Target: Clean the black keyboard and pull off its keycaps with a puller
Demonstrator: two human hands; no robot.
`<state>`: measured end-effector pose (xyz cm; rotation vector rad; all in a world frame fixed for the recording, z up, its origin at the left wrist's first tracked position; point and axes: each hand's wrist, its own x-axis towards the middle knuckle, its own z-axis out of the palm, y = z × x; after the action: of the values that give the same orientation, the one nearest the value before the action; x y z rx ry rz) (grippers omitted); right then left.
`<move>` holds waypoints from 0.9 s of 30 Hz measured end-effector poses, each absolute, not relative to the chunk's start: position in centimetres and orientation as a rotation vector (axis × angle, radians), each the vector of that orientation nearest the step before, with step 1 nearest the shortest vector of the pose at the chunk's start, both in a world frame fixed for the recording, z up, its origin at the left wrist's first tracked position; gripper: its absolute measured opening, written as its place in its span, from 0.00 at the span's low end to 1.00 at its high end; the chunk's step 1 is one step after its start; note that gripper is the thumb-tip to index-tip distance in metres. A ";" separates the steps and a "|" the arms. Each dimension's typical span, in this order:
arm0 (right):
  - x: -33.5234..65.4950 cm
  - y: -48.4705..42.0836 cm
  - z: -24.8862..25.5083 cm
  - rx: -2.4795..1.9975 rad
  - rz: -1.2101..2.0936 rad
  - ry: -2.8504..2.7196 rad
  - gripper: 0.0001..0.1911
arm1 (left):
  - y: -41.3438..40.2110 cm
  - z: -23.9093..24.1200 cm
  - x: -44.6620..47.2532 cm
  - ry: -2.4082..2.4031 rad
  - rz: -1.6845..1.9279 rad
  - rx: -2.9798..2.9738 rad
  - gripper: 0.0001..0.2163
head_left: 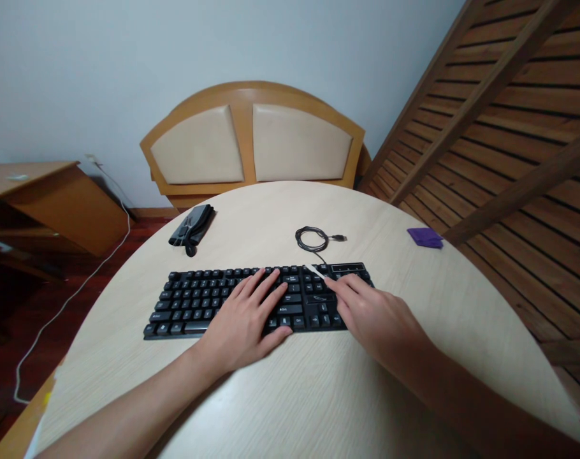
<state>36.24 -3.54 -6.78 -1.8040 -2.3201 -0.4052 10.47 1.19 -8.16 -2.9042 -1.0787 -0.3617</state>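
A black full-size keyboard (189,299) lies flat on the round pale wood table (290,395). My left hand (246,319) rests on its middle keys, fingers spread and stretched out. Between the fingertips of my right hand (371,309) is a thin white stick-like tool (316,272), its kind too small to make out. The tool's far end is at the top row of keys, left of the number pad, which my right hand partly covers. Behind the keyboard sits its coiled black cable (311,239) with a USB plug (338,238).
At the back left of the table lies a folded dark pouch (193,224) with a cord. A folded purple cloth (424,238) is near the right edge. Beyond stand a padded wooden headboard (242,140), a slatted wooden panel (500,127) and a low wooden desk (65,204).
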 end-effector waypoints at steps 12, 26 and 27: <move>36.7 -2.9 -6.8 -1.748 -0.264 -2.254 0.18 | 1.1 -8.2 10.5 -1.078 -0.330 -2.899 0.32; 36.4 -3.0 -7.1 -1.792 -0.376 -2.256 0.21 | 1.2 -8.3 10.3 -1.078 -0.354 -2.913 0.32; 36.4 -3.1 -7.0 -1.808 -0.400 -2.263 0.21 | 1.2 -8.4 10.3 -1.077 -0.356 -2.912 0.32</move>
<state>36.36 -3.10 -7.05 -1.8078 -2.2627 -0.3998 10.32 1.23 -8.36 -2.9120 -1.0775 -0.3563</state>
